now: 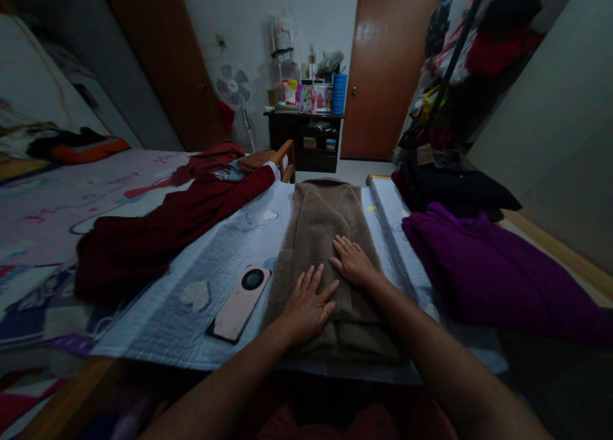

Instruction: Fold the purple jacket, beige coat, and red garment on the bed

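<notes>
A brown fleecy garment (318, 216), folded into a long panel, lies flat on a light blue quilted sheet (158, 325). My left hand (310, 304) rests palm down on its nearer half, fingers spread. Slightly farther off and to the right, my right hand (353, 261) also presses flat on the cloth with its fingers stretched out. Neither hand grips anything. Left of the garment lies a pink phone (242, 304), back side up, with a round dark camera ring.
Dark red clothing (163, 235) lies along the left side. On the right are a folded purple garment (498, 267) and a pile of black clothes (450, 178). Beyond the bed stand a fan (233, 85) and a dark cabinet (304, 133) near a brown door (383, 63).
</notes>
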